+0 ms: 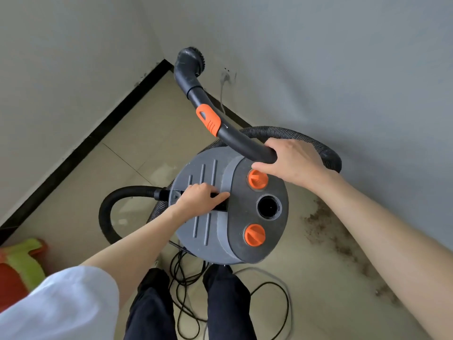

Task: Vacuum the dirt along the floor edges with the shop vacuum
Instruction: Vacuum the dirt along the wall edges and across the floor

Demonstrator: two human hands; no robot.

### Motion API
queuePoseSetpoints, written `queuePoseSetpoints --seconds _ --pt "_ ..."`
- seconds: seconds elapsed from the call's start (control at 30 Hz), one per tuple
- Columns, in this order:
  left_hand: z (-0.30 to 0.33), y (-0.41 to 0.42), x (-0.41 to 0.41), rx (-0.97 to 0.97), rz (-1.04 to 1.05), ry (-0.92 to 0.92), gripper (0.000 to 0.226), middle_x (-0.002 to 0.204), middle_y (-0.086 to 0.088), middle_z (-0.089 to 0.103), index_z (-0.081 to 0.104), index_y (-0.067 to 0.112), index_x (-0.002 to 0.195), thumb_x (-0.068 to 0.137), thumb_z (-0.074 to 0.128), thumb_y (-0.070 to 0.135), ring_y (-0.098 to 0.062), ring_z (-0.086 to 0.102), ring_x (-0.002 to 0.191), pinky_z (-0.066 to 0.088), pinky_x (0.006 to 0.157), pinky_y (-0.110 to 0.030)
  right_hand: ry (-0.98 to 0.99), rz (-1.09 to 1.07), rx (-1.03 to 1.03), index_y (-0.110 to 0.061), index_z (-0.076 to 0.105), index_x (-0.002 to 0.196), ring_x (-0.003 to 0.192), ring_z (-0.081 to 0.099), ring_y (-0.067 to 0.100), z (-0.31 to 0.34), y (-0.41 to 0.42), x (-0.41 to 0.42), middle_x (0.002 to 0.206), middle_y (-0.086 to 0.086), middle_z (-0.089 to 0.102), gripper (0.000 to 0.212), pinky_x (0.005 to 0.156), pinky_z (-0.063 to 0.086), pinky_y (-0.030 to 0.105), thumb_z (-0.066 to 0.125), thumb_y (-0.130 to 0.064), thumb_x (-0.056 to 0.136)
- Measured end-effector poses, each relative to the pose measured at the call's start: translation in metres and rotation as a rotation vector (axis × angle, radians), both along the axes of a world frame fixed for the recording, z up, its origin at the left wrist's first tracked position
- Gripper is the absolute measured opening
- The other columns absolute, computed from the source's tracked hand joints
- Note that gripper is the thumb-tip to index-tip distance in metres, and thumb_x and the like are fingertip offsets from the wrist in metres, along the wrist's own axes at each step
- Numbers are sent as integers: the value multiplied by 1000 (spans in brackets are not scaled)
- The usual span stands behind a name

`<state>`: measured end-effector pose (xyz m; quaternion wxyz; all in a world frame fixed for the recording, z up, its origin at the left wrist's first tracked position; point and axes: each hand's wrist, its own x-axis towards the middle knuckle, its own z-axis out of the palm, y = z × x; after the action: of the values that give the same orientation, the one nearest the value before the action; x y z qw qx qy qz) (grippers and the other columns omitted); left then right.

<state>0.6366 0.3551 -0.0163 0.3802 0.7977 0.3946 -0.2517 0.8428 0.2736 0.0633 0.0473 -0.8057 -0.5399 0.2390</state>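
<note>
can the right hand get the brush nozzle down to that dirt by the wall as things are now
Probably yes. The right hand grips the wand, whose brush nozzle points up. The dirt lies on open floor to the right of the vacuum, nothing between.

The left hand point(201, 198) reaches forward from a white short sleeve point(61, 303), forearm bare and angled up toward the middle — its fingers curl around the black carry handle point(221, 204) on top of the grey round-lidded shop vacuum point(228, 207), index finger lying along it. The right hand point(291, 163) comes in from the near right, arm bare and nearly straight, gripping the black curved plastic wand tube point(245, 146), thumb below. Two legs in dark trousers point(152, 307) stand below.
</note>
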Motion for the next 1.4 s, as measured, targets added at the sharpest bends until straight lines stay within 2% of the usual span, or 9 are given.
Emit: queuePoseSetpoints --seconds 0.07,0.13,0.27,0.47,0.7,0.9,1.07,1.2,1.4 --pt "7 -1 -7 -29 61 -77 34 64 1 51 62 13 83 97 45 38 -16 45 58 33 52 -24 -59 14 48 -25 51 87 79 52 20 10 12 -7 81 -6 57 32 65 31 30 60 -56 83" --pt "19 3 -17 -81 144 -146 26 91 0 66 65 15 106 98 45 30 -15 58 73 44 63 -23 -124 28 113 -19 59 90 83 57 24 23 24 -17 84 0 63 35 66 29 30 59 -54 84" --pt "55 25 -35 -36 251 -246 28 121 -3 63 60 16 121 97 47 24 -20 57 108 42 86 -23 -89 -59 182 -15 58 90 74 52 25 64 53 -46 75 -2 57 37 64 29 30 59 -52 85" --pt "137 72 -65 60 310 -578 42 130 -3 55 49 15 131 91 60 20 -15 53 113 42 98 -28 233 -288 371 -14 59 77 66 58 21 141 89 -96 69 5 62 32 62 43 34 63 -44 86" --pt "244 83 -104 4 98 -827 66 144 2 42 37 17 143 85 67 29 -10 38 132 32 110 -32 629 -477 641 -9 63 74 61 61 15 225 95 -178 67 4 66 25 65 53 33 62 -27 91" --pt "311 68 -139 -172 128 -996 47 118 -4 65 51 9 127 84 69 18 -10 62 107 48 97 -28 938 -648 825 -6 61 81 53 59 15 295 94 -234 63 6 64 27 53 51 24 58 -30 93" --pt "334 48 -167 -252 82 -996 37 107 -7 69 54 8 119 85 67 14 -9 68 92 52 78 -15 1101 -809 860 -7 61 87 61 60 17 301 70 -256 72 8 64 27 58 52 26 56 -33 93" --pt "340 24 -175 -317 11 -927 38 112 -5 68 53 11 118 84 68 17 -9 67 97 51 83 -16 1206 -796 823 -7 62 89 63 61 17 305 39 -263 73 8 64 23 58 53 26 59 -30 93" --pt "353 8 -174 -266 -292 -639 34 106 -2 68 55 13 120 88 62 6 -16 66 97 53 90 -30 1049 -642 747 -5 62 84 64 58 18 298 -13 -264 78 10 64 21 58 50 27 58 -23 94"
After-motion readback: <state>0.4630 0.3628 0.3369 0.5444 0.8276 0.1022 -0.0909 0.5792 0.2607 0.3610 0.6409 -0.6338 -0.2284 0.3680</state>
